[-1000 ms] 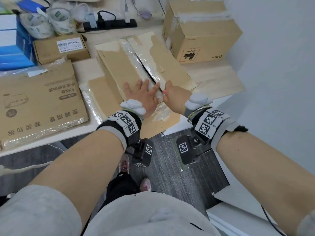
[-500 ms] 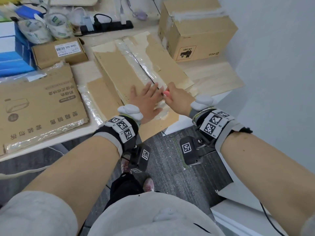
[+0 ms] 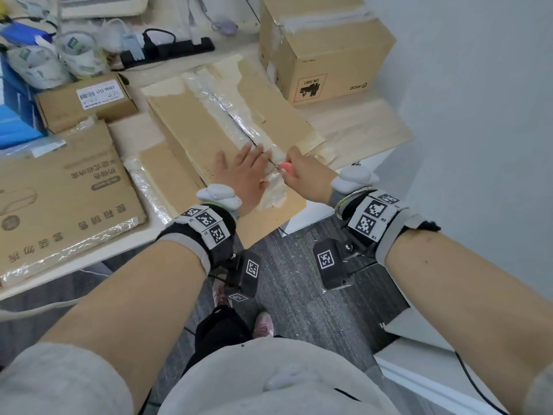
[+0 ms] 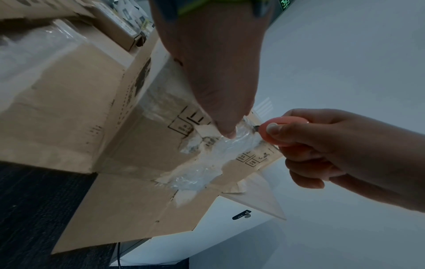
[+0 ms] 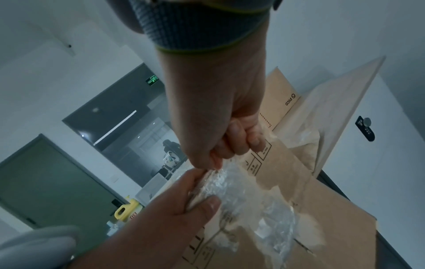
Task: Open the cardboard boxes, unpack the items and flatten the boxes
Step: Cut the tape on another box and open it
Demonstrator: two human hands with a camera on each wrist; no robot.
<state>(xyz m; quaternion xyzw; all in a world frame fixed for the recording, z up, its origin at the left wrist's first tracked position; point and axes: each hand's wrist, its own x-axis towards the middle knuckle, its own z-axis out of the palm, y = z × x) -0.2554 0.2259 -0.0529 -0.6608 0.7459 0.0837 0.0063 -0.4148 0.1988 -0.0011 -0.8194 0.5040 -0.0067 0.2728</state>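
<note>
Cardboard box at centre frame, its tape seam half cut.
Left hand lies flat on it; right hand grips a cutter; box upper right looks sealed.

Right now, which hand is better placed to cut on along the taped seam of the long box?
The right hand. It already grips the pink cutter, tip at the tape on the seam. The left hand lies flat on the long box, steadying it.

The taped box is plain tan cardboard with a glossy clear tape strip along its seam and small black printed symbols. The cutter is salmon pink. The flattened box at left carries brown print. The bench is pale wood grain; the power strip is black.
</note>
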